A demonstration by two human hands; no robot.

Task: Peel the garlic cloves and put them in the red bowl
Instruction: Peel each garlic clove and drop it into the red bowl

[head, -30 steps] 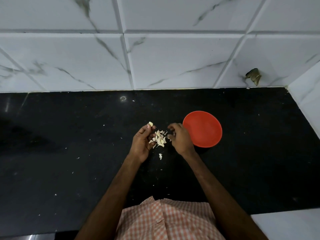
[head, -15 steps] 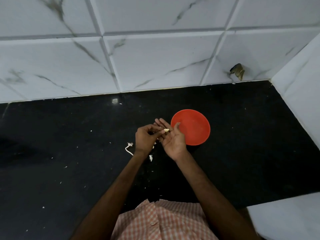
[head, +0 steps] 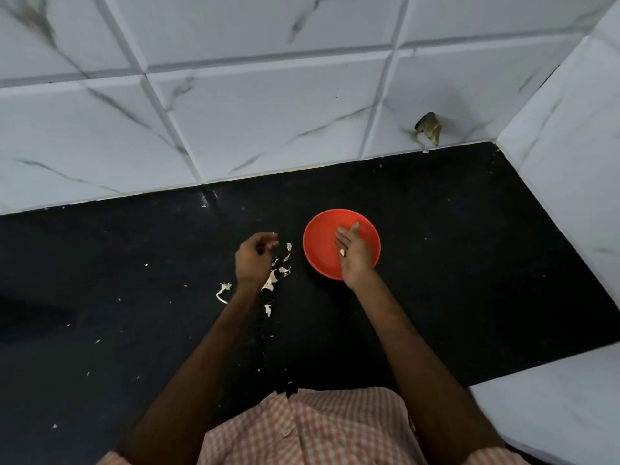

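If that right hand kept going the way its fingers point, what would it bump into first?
Probably the far rim of the round red bowl it hangs over. Height is unclear; if the right hand clears the rim, the white marbled tile wall beyond the black countertop comes next.
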